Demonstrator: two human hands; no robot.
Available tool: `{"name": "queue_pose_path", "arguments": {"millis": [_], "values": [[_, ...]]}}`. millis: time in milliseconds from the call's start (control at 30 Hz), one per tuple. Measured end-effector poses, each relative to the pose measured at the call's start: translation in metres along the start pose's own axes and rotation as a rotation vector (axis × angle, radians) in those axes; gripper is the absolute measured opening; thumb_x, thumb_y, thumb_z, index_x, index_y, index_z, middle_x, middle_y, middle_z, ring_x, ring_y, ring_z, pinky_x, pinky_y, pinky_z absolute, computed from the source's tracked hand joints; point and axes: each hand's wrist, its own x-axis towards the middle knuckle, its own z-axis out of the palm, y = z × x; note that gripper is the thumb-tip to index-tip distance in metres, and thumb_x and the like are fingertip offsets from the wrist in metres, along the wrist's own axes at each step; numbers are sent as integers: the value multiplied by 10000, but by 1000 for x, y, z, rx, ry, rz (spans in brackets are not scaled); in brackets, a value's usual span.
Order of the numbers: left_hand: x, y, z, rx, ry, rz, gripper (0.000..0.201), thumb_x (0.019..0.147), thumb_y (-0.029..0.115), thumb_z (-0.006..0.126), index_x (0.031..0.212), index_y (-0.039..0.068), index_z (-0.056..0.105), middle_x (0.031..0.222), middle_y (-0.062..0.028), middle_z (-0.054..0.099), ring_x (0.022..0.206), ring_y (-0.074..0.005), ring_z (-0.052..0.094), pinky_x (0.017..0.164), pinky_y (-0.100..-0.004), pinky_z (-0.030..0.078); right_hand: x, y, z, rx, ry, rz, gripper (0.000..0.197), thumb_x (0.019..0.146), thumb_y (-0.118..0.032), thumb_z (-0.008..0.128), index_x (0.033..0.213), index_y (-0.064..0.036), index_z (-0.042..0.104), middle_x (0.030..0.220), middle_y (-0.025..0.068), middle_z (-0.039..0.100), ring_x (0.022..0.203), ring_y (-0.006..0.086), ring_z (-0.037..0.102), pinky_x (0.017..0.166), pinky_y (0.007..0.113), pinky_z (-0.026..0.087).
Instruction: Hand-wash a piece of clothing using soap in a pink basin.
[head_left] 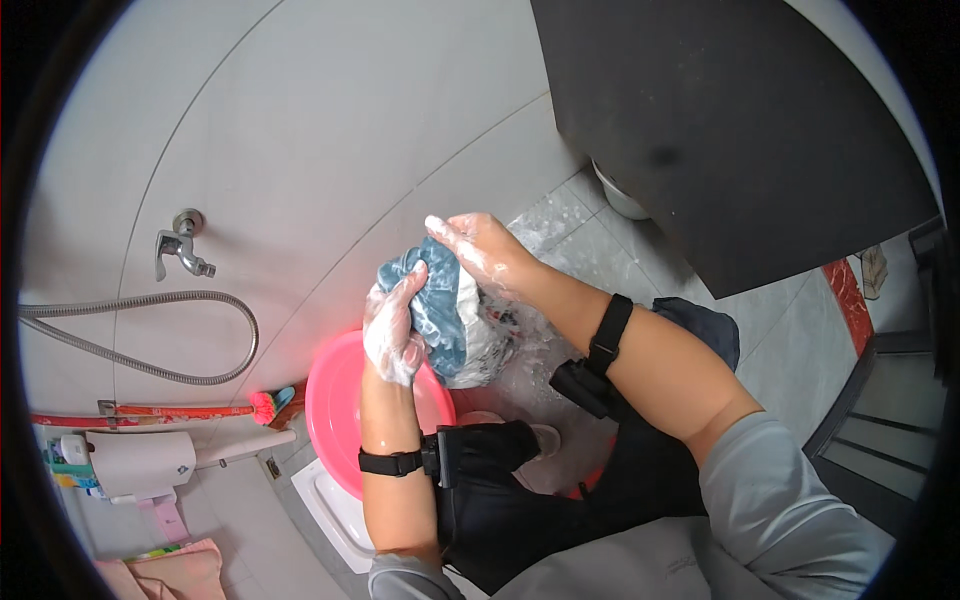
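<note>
A wet, soapy cloth (436, 318), blue with a white part, bunches up between my hands above the right side of the pink basin (335, 410). My left hand (392, 330) is closed on its left side, thumb laid over the blue fabric. At the cloth's upper edge, my right hand (480, 250) has its fingers curled in and pinches the fabric; part of that grip is hidden. White foam coats both hands. Whether the cloth is a garment or a towel cannot be made out.
A wall tap (183, 245) and a metal hose (160, 300) are at the left. Below them are a brush with pink bristles (265, 407) and a white holder (145, 462). A dark panel (730, 130) juts in at upper right. Suds wet the tiled floor (570, 225). Dark fabric (705, 325) lies right.
</note>
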Motion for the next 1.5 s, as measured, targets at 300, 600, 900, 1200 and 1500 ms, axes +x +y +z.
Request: {"name": "queue_pose_path", "arguments": {"millis": [300,600,900,1200,1500], "values": [[36,-46,-52,-343,-76,-65,342,913,416,624,859,81,586,732,-18,566,621,-150,580,485,-307,481,-39,3,28,-587,-139,-529,318,895,-274,565,719,-11,593,653,233,584,625,422,576,575,475,458],[37,-62,-20,-360,-129,31,437,977,458,478,1153,71,583,988,-72,651,887,-179,623,746,-316,533,-30,-1,35,-494,109,-439,314,887,-252,566,705,1,603,615,225,576,567,414,573,531,448,464],[14,-39,13,-440,-355,-209,483,990,467,428,1222,65,559,1138,-96,639,982,-235,632,868,-339,516,-30,7,17,-720,166,-585,245,860,-261,579,739,-54,628,640,182,608,587,401,585,554,484,465],[19,-27,-7,100,-151,-158,387,976,296,536,1239,12,555,1176,-98,622,1034,-194,618,852,-341,519,-4,-9,-10,-359,21,-129,488,975,-419,487,746,0,587,583,125,530,543,187,529,544,342,416],[10,-8,-14,-254,-56,20,242,987,245,524,1149,75,581,984,-54,637,864,-166,636,771,-317,541,-25,14,11,-275,-257,-108,382,1015,-318,427,961,20,596,801,100,598,745,132,521,719,304,447]]}}
